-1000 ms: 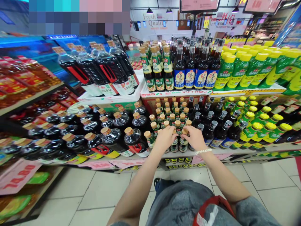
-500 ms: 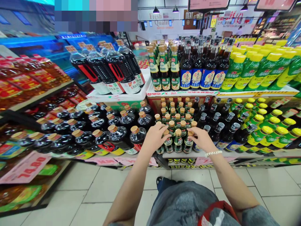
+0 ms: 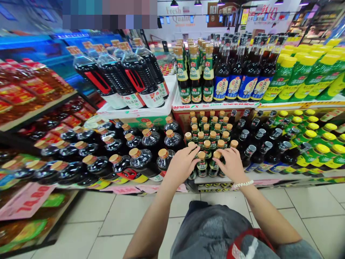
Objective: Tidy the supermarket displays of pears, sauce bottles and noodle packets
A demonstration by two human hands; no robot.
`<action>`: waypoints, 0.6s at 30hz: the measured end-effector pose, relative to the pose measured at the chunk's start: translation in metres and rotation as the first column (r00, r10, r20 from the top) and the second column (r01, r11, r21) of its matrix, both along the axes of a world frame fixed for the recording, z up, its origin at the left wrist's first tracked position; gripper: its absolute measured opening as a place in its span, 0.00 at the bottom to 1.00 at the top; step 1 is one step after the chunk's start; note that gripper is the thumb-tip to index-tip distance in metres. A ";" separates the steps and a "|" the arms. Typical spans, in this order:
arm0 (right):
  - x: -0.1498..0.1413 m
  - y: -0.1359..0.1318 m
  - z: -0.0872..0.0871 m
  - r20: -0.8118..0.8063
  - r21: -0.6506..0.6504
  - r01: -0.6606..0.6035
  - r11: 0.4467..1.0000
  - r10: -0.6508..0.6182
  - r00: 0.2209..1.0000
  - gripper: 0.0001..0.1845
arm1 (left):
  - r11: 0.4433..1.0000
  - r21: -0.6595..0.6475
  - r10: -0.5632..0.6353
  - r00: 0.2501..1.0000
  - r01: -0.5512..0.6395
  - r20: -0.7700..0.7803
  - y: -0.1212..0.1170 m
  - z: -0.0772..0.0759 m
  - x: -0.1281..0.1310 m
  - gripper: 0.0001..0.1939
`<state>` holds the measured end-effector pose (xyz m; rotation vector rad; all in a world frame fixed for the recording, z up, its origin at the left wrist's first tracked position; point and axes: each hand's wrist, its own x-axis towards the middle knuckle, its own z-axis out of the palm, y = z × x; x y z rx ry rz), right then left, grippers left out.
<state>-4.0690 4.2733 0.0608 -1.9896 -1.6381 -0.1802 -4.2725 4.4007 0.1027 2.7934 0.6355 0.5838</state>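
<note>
Bending over the front of the lower shelf, the left hand and the right hand flank the foremost small gold-capped bottles, which stand in close rows between them. The left grip is loosely curved, its thumb just beside one bottle; the right grip is narrow at the next cap. I cannot tell whether either is closed around a bottle. At far left a pink price sign reads 74.80. Level with the hands stand big jugs of dark liquid on one side, silver-capped dark bottles and yellow-capped green bottles on the other. Higher and behind, tall red-handled bottles filled with dark liquid carry white labels; beside them are green-labelled bottles, then blue-labelled bottles marked 鱼露. The distant wall says "Fresh Quality", with "MEAT" on a brown panel.
</note>
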 end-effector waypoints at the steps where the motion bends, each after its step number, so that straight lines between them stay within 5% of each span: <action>1: -0.002 0.001 -0.002 -0.019 0.030 0.031 0.999 -0.030 0.999 0.15 | 1.000 0.018 0.010 1.000 -0.010 0.017 0.003 0.002 -0.009 0.21; 8: -0.004 0.006 -0.002 -0.017 0.036 0.078 0.996 -0.078 0.997 0.19 | 0.992 0.114 -0.054 0.997 0.049 0.046 0.037 0.008 -0.049 0.14; 15: -0.040 0.003 0.005 0.011 0.292 0.151 0.944 -0.161 0.987 0.20 | 0.986 0.025 -0.164 0.981 0.167 -0.104 0.062 0.004 -0.049 0.16; 18: -0.060 0.009 0.009 -0.010 0.276 0.132 0.952 -0.135 0.991 0.20 | 0.975 -0.026 -0.221 0.958 0.220 -0.183 0.065 0.002 -0.041 0.20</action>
